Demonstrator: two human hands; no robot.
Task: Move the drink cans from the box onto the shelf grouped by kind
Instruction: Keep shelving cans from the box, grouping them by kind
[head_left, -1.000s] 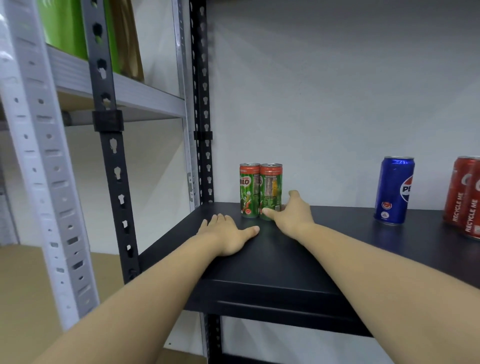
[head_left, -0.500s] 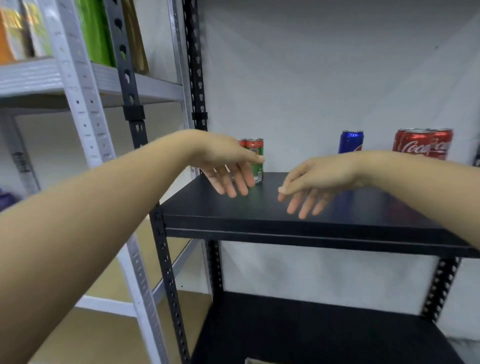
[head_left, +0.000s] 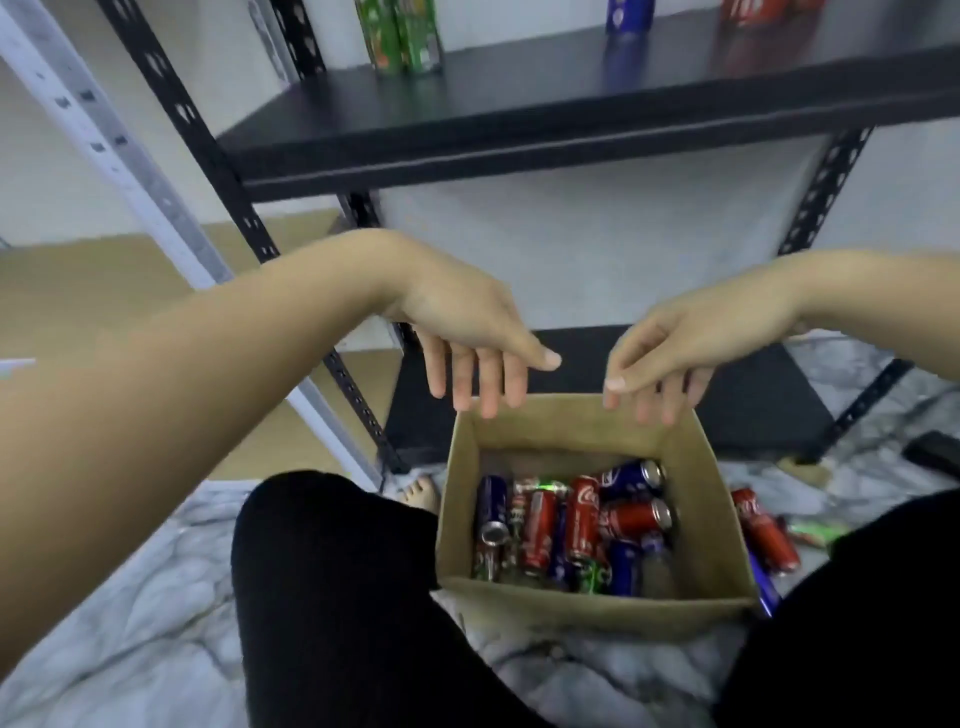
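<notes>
Both empty, fingers loosely spread, the left hand and right hand hang above the cardboard box, apparently about to grasp another can from inside it.

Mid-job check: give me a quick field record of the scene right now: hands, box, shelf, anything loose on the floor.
left hand: empty, fingers spread, above the box's far edge
right hand: empty, fingers hanging down, above the box's far edge
box: open cardboard, on the floor between the knees
box contents: many cans lying mixed, red cola, blue, green
shelf: green cans at left, blue can in the middle, red cans at right
floor beside box: red can, plus a green one
</notes>
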